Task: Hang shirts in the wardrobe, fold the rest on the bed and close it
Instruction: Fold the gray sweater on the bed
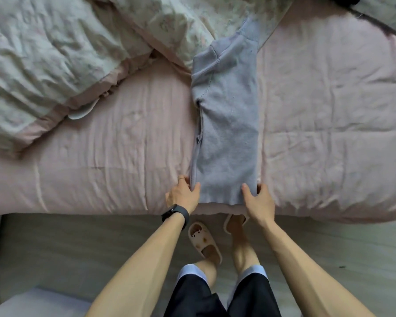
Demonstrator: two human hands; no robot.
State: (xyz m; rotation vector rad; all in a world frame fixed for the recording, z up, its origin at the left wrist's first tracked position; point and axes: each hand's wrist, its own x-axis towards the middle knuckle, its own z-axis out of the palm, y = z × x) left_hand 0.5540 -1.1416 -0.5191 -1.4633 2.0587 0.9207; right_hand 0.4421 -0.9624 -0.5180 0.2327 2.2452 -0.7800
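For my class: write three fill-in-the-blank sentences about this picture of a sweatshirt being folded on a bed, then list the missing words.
1. The sweatshirt lies on a bed cover whose colour is ____.
2. Counting the left hand and the right hand, ____ hands grip the sweatshirt's near edge.
3. The black wristband sits on the ____ arm.
Missing words: pink; two; left.

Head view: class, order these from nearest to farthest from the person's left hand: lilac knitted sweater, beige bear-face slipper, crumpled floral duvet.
1. lilac knitted sweater: the left hand grips its near hem corner.
2. beige bear-face slipper: on the floor, just below the hand.
3. crumpled floral duvet: far upper left of the bed.
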